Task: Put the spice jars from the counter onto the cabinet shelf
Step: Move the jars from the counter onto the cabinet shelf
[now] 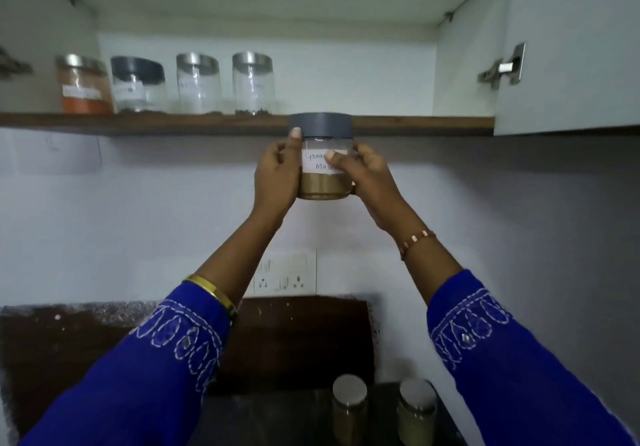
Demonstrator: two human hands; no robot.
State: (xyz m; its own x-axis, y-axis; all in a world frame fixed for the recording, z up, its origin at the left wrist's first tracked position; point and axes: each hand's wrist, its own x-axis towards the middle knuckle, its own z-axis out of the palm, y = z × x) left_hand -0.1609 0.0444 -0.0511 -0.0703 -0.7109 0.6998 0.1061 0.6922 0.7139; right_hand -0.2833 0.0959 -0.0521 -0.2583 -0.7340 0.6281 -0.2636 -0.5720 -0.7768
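You have the grey-lidded jar (322,158) held up in front of the shelf (415,122), its lid level with the shelf's front edge and its base well below the board. Your left hand (277,175) wraps the jar's left side with the thumb up near the lid; your right hand (363,175) curls around the right side, thumb lying across the handwritten label. Both hands are closed on the glass, neither slack.

The jar stands upright: long axis vertical, lid on top, brown powder settled level in the lower part, label facing you. Keep it that way.

To finish this step well, I would lift until the base clears the front edge before moving forward; pushing in now would likely knock the lid or body against the board. Once clear, carry it in level and set it down flat in the bare stretch to the right of the 4 jars (197,83) already lined up on the shelf, near the rightmost steel-lidded one (252,83) but not bumping it. Loosen your fingers only when the base sits fully on the board, and draw your hands straight back so the sleeves do not drag it. Leaving the label outward would match the row.

Below, 2 steel-lidded jars (381,407) are waiting on the desk (277,418).
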